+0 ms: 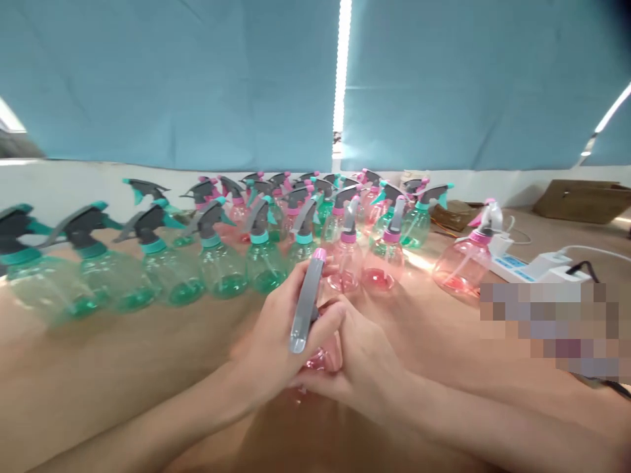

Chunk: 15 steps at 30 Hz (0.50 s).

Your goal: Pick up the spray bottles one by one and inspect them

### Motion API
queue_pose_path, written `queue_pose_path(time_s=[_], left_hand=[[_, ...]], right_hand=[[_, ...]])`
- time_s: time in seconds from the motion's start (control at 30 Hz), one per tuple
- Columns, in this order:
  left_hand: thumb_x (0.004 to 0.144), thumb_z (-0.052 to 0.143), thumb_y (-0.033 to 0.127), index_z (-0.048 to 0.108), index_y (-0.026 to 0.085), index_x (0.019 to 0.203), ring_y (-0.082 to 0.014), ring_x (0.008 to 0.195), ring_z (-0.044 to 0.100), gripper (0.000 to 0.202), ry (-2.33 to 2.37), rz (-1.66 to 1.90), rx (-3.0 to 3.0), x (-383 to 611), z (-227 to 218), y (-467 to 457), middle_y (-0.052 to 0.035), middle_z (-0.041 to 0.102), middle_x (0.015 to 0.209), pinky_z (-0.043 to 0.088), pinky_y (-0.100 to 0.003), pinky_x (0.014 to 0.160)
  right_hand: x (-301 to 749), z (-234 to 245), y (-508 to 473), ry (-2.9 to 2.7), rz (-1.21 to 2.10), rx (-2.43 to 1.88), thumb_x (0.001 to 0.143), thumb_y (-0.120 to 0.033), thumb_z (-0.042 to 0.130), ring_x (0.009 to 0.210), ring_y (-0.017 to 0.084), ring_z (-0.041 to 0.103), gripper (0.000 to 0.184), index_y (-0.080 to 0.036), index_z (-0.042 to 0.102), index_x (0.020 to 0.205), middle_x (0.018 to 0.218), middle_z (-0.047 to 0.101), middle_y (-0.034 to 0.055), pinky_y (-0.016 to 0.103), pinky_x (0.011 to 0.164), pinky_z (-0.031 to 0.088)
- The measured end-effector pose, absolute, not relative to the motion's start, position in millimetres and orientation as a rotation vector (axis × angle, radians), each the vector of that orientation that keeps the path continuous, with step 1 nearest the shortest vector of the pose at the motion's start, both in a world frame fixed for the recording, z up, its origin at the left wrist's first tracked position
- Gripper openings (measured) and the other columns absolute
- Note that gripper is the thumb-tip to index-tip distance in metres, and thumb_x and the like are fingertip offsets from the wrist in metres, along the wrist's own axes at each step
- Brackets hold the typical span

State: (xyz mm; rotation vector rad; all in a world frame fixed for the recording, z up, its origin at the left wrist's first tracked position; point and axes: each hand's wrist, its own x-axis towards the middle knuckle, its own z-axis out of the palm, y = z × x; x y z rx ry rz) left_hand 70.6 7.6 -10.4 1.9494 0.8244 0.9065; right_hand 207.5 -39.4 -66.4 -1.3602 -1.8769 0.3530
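The pink spray bottle [321, 359] is in the lower centre of the frame, just above the table [123, 368], mostly hidden between the two hands. The left hand [273, 335] has a closed grip around its grey trigger head [305, 303]. The right hand [367, 364] is wrapped closed around the bottle body. Just behind stand rows of green bottles [219, 266] and pink bottles [379, 263]. I think the smooth bottle could slip if the hands twist unevenly, and knock over the near row.

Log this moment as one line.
left hand: on grey sprayer | right hand: around pink bottle | behind: rows of spray bottles
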Motion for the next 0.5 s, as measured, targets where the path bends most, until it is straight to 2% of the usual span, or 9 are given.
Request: queue_pose_path(time_s=[0.07,0.13,0.27,0.37,0.43,0.5], left_hand=[[0.09,0.061,0.032,0.051,0.029,0.125,-0.026,0.122,0.059,0.037,0.836,0.955,1.939,54,-13,6,-0.0027,0.063,0.128,0.05,-0.038,0.1],[0.092,0.059,0.033,0.053,0.03,0.125,-0.0258,0.121,0.06,0.033,0.895,0.975,1.913,40,-14,3,-0.0021,0.063,0.127,0.051,-0.037,0.098],[0.088,0.057,0.032,0.058,0.03,0.122,-0.0248,0.096,0.068,0.035,0.987,1.058,1.883,18,-16,-2,-0.0009,0.07,0.101,0.057,-0.039,0.086],[0.082,0.056,0.029,0.061,0.028,0.117,-0.023,0.08,0.067,0.035,0.981,1.077,1.887,11,-16,-1,0.0008,0.066,0.079,0.058,-0.038,0.079],[0.081,0.055,0.03,0.062,0.027,0.114,-0.022,0.073,0.065,0.034,0.958,1.047,1.887,10,-15,1,0.0015,0.063,0.072,0.058,-0.037,0.074],[0.082,0.054,0.03,0.061,0.027,0.116,-0.0199,0.067,0.063,0.035,0.935,1.027,1.883,9,-15,3,0.0018,0.062,0.074,0.057,-0.036,0.071]], right_hand=[[193,-64,-38,-1.891,0.437,-1.304,0.072,-0.063,0.072,0.084,0.027,0.065,0.052,-0.029,0.052,0.106,0.097,0.063,0.003,0.041,0.068,0.057],[179,-63,-36,-1.905,0.471,-1.225,0.071,-0.058,0.076,0.088,0.027,0.065,0.053,-0.029,0.052,0.108,0.099,0.064,0.0034,0.041,0.071,0.057],[165,-68,-31,-1.981,0.46,-1.05,0.066,-0.056,0.082,0.109,0.031,0.062,0.074,-0.025,0.047,0.123,0.115,0.064,0.0093,0.046,0.09,0.053],[170,-75,-23,-2.111,0.451,-0.907,0.068,-0.06,0.079,0.12,0.033,0.058,0.086,-0.025,0.04,0.136,0.128,0.061,0.0125,0.051,0.098,0.048],[182,-81,-16,-2.194,0.422,-0.872,0.069,-0.064,0.077,0.125,0.034,0.055,0.09,-0.024,0.038,0.14,0.134,0.059,0.0146,0.055,0.105,0.042],[197,-89,-11,-2.252,0.392,-0.933,0.072,-0.066,0.073,0.128,0.035,0.053,0.091,-0.022,0.037,0.143,0.138,0.057,0.0168,0.058,0.11,0.036]])
